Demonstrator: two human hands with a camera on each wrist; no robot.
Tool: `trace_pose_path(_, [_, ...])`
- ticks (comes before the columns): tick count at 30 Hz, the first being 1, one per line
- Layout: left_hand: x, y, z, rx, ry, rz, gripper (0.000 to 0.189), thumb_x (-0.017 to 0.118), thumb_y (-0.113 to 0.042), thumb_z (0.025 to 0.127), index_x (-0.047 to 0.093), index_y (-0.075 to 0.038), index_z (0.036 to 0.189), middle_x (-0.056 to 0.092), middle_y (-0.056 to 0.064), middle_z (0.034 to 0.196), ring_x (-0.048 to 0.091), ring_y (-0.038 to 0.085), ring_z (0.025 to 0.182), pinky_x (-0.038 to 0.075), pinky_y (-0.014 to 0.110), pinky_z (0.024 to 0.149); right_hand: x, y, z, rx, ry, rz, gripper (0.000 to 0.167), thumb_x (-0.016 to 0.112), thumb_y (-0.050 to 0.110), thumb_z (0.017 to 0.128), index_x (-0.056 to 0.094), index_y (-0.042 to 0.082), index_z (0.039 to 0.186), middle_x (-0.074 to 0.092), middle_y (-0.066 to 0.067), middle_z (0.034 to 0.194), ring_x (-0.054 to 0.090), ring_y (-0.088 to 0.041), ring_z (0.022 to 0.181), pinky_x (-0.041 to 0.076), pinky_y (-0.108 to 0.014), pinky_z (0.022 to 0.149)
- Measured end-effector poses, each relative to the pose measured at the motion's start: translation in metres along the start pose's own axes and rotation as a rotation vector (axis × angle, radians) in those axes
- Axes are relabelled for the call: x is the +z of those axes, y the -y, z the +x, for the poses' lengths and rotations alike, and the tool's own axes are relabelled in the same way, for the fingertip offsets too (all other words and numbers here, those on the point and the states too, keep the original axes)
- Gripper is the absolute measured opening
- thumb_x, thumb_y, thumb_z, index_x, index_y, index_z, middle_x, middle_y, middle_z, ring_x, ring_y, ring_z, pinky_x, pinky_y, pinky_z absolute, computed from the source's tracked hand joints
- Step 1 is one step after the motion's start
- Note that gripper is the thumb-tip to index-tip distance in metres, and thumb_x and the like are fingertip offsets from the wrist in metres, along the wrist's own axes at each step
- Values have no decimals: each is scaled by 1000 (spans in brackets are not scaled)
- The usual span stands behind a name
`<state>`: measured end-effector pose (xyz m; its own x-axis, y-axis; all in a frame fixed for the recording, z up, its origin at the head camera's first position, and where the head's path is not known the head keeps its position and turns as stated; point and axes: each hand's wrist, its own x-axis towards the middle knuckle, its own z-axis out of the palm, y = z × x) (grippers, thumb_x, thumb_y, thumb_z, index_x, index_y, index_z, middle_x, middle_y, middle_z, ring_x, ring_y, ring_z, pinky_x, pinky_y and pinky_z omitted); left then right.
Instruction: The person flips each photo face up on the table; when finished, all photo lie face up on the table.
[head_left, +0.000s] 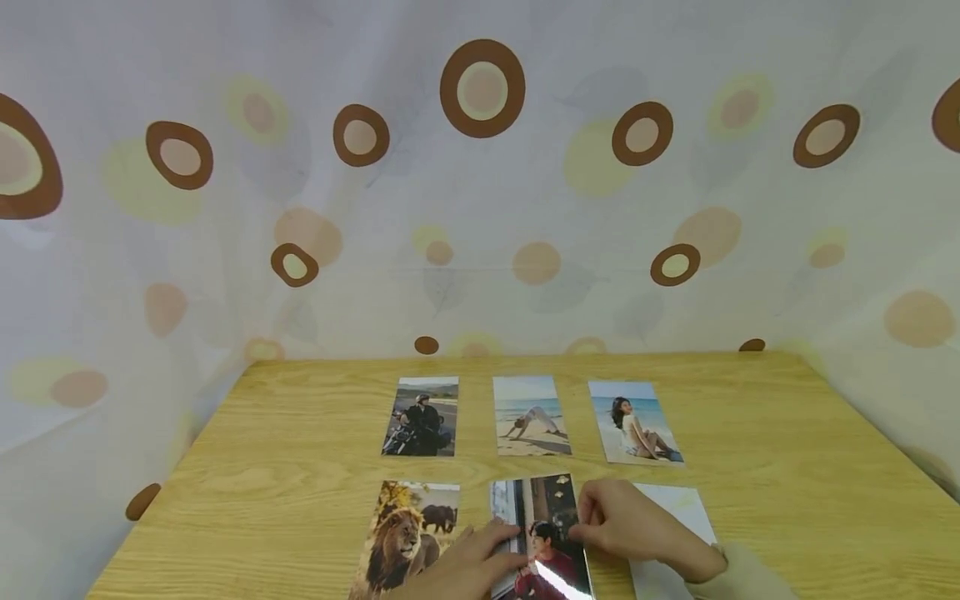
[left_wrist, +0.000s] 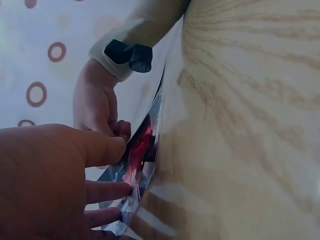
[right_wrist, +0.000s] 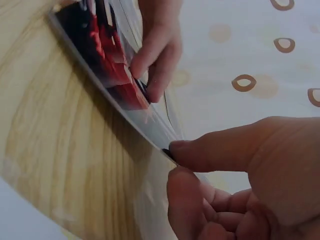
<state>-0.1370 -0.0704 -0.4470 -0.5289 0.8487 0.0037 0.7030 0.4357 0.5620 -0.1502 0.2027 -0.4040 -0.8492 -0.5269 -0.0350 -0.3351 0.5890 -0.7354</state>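
A glossy photo point(head_left: 555, 550) of a person in red lies in the middle of the front row. My left hand point(head_left: 468, 562) rests on its left part with fingers fairly straight, and the left wrist view shows those fingertips touching the photo point(left_wrist: 137, 155). My right hand point(head_left: 637, 529) is at the photo's right edge. In the right wrist view, the thumb and forefinger of that hand point(right_wrist: 225, 175) pinch the edge of the photo point(right_wrist: 112, 65), which looks slightly bent and lifted off the wood there.
Left of it lies a lion photo point(head_left: 401, 537); right, partly under my right forearm, a white card point(head_left: 686, 504). Behind are a motorcycle photo point(head_left: 423, 417), a photo of a bending person on a beach point(head_left: 531, 417) and a seated-person beach photo point(head_left: 636, 421). A patterned curtain point(head_left: 480, 208) borders the wooden table point(head_left: 300, 433).
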Motion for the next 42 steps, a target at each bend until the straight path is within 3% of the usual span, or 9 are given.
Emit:
trace_pose_path(4, [-3,-1,-2,-8,-46,44,47,54,-41,97,51,-20,139,41,8,147,36,31,139,34,63,104,4,-2,0,0,-17,-70,22,74,22,84,57,13,72,49,12,58,40,2,49,37,-18,47])
trace_pose_path(9, [-2,-7,-3,-46,-35,101,50,52,-45,97,51,-21,140,41,7,150,34,32,141,36,59,105,6,-4,-1,26,-27,-147,26,75,24,83,53,15,72,48,11,60,39,1,50,36,-19,48])
trace_pose_path(18, [0,-2,-5,-20,-27,104,54,53,-49,95,47,-24,143,38,5,152,32,33,142,36,61,103,8,0,-4,74,-40,-184,30,77,24,81,49,12,81,47,6,65,39,-2,51,32,-21,48])
trace_pose_path(24, [-5,-6,-1,-67,-19,34,57,57,-45,94,45,-20,144,38,6,153,31,31,143,35,58,106,4,1,-5,45,-37,-178,29,74,25,84,48,12,85,46,7,65,38,-1,52,31,-21,48])
trace_pose_path(27, [-10,-11,0,-35,-65,45,53,58,-39,96,47,-14,141,40,7,151,36,31,140,39,50,107,-2,-1,-5,20,-37,-159,24,70,24,88,51,11,87,46,7,64,38,0,51,33,-20,48])
trace_pose_path(31, [-11,-17,6,73,-105,33,43,58,-28,97,53,-7,135,46,14,145,43,32,134,44,41,103,-12,-6,-12,12,-58,-157,19,67,22,90,53,8,90,48,8,63,40,0,48,35,-20,46])
trace_pose_path(35, [-10,-24,19,165,-112,-4,37,58,-22,97,56,-5,130,48,17,143,45,31,133,45,38,103,-24,-12,-20,-9,-79,-187,17,66,21,92,55,8,93,49,9,64,40,1,48,36,-21,46])
trace_pose_path(39, [-6,-34,37,251,-120,48,33,57,-20,97,58,-4,126,49,16,141,46,30,133,44,36,105,-34,-21,-26,-34,-92,-216,18,66,21,91,55,8,95,49,10,65,40,2,49,38,-20,47])
trace_pose_path(42, [-5,-43,50,278,-75,101,37,59,-24,96,57,-6,128,48,14,143,45,28,134,43,34,105,-41,-30,-32,-31,-101,-209,19,68,19,90,55,7,96,49,9,67,41,3,52,39,-20,49])
